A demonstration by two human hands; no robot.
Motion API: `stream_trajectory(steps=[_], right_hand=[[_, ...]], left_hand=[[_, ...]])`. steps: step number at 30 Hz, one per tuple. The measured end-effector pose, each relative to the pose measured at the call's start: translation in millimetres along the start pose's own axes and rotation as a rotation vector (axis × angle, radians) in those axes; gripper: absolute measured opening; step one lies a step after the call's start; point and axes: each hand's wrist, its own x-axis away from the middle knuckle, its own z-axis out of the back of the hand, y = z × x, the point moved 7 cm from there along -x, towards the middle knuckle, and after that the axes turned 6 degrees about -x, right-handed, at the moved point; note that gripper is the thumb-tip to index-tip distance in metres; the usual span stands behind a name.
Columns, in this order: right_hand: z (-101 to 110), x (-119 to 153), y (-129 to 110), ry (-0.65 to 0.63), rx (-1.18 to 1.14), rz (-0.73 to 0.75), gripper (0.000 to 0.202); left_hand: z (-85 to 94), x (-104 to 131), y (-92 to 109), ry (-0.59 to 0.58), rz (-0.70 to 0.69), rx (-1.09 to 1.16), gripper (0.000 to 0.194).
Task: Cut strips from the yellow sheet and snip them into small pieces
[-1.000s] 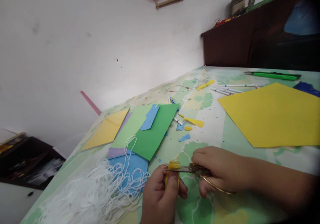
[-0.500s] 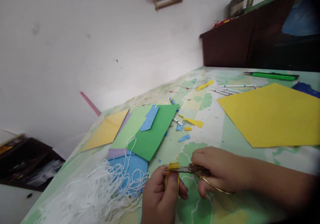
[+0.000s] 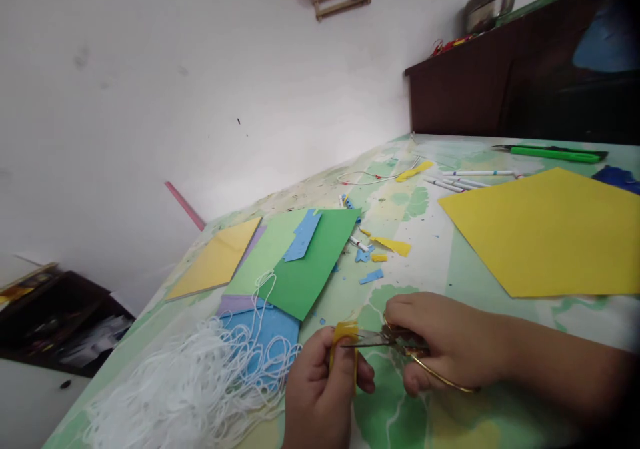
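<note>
Between the thumb and fingers of my left hand (image 3: pixel 323 385) is a small folded strip of yellow paper (image 3: pixel 345 332), its top end sticking up. My right hand (image 3: pixel 435 342) grips gold-handled scissors (image 3: pixel 393 337), whose blades point left, slightly parted, with their tips at the right side of the strip, by my left thumb. Beyond the hands lie small cut scraps, among them a blue piece (image 3: pixel 371 276) and a long yellow piece (image 3: pixel 395 245).
White cord (image 3: pixel 165 382) is heaped at the left front beside green sheets (image 3: pixel 320 269) and a blue sheet (image 3: pixel 285 335). A large yellow sheet (image 3: pixel 545 235) lies right, with marker pens (image 3: pixel 460 183) and a green cutter (image 3: pixel 555 154) behind it.
The scissor blades have shifted right relative to the yellow strip and no longer span its full width. They are parted a little more. The whole view has shifted slightly.
</note>
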Motion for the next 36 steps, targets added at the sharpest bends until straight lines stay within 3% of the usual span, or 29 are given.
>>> stream_trajectory(steps=[18,36], right_hand=[[-3.1,-1.2,0.7,-0.02,0.061,0.002,0.042],[-3.0,-2.0,0.2,-0.014,0.073,0.018,0.039]], left_hand=[[0.6,0.4,-4.6,0.024,0.101,-0.064,0.024],[0.4,-1.6,-2.7,0.006,0.068,-0.081,0.023]])
